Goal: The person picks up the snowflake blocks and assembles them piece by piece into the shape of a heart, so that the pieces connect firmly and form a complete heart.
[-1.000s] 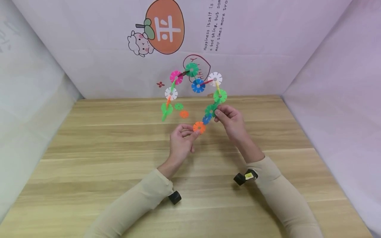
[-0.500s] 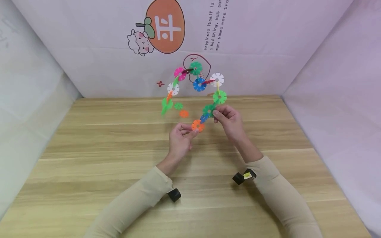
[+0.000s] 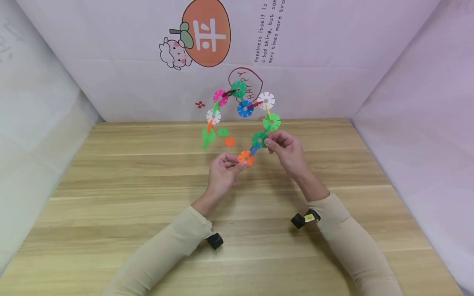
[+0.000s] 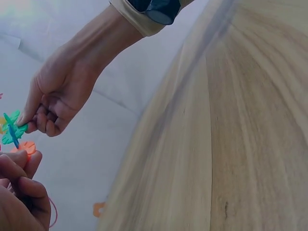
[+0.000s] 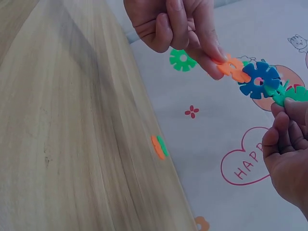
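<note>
A chain of interlocking snowflake discs, in several colours, hangs in an open loop above the far part of the table. My left hand (image 3: 222, 174) pinches the orange disc (image 3: 242, 156) at one end between thumb and fingers. Close by, my right hand (image 3: 290, 154) grips the teal-green disc (image 3: 257, 137). A blue disc (image 5: 249, 89) joins the two held discs, slotted across them. From the right hand the chain runs up through a light green disc (image 3: 275, 126) and a white disc (image 3: 270, 97), then round to its free end, a green disc (image 3: 209, 137) on the left.
Two loose discs, one green (image 3: 222, 129) and one orange (image 3: 227, 142), lie on the wooden table (image 3: 148, 172) inside the loop's outline. Behind the table's far edge stands a white printed backdrop (image 3: 314, 61); white side panels flank the table.
The chain's far part swings slightly up and right, then back down and left. Both hands keep their holds and barely shift.
</note>
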`<state>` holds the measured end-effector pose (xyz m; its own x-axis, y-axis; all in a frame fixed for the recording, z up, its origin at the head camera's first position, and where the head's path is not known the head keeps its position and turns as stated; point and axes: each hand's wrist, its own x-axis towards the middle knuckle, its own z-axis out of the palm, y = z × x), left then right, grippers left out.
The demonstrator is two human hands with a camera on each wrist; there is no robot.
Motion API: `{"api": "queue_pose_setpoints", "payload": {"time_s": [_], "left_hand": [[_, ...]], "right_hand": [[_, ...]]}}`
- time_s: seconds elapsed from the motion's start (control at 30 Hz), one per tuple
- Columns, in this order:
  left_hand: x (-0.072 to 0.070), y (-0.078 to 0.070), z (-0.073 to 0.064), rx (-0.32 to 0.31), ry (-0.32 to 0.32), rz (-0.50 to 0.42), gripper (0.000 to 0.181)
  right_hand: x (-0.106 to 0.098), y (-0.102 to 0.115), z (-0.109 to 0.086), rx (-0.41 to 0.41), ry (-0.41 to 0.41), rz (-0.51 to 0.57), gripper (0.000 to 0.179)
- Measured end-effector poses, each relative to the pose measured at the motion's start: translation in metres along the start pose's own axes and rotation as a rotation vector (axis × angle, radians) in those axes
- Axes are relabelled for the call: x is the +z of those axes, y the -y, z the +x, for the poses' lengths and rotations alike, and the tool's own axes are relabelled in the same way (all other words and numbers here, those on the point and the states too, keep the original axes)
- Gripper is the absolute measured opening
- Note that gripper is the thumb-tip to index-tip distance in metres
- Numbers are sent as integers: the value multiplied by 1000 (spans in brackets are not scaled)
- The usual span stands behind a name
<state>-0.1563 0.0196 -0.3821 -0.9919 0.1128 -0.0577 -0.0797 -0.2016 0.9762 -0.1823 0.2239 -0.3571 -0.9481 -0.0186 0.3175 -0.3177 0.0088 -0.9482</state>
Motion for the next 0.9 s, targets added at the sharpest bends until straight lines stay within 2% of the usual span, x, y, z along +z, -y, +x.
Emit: {"api": "queue_pose_setpoints", "payload": {"time_s": [0.2,0.5,0.6,0.77,0.9], "left_hand": [[-1,-1,2,-50,-1,-64,19],[-3,0,4,-81,27,-45,20],[-4,-2,6,-80,54,-11,20],[-7,-5,11,-32,154,63,17],[-10,-6,12,-5,170,105,17]], "right_hand": [[-1,3,-1,8,36,-38,11],[-3,0,-1,4,83,-43,8],[-5,0,1,5,77,-46,10],[-6,2,3,2,72,-47,17],[-6,2,4,0,83,-48,16]]}}
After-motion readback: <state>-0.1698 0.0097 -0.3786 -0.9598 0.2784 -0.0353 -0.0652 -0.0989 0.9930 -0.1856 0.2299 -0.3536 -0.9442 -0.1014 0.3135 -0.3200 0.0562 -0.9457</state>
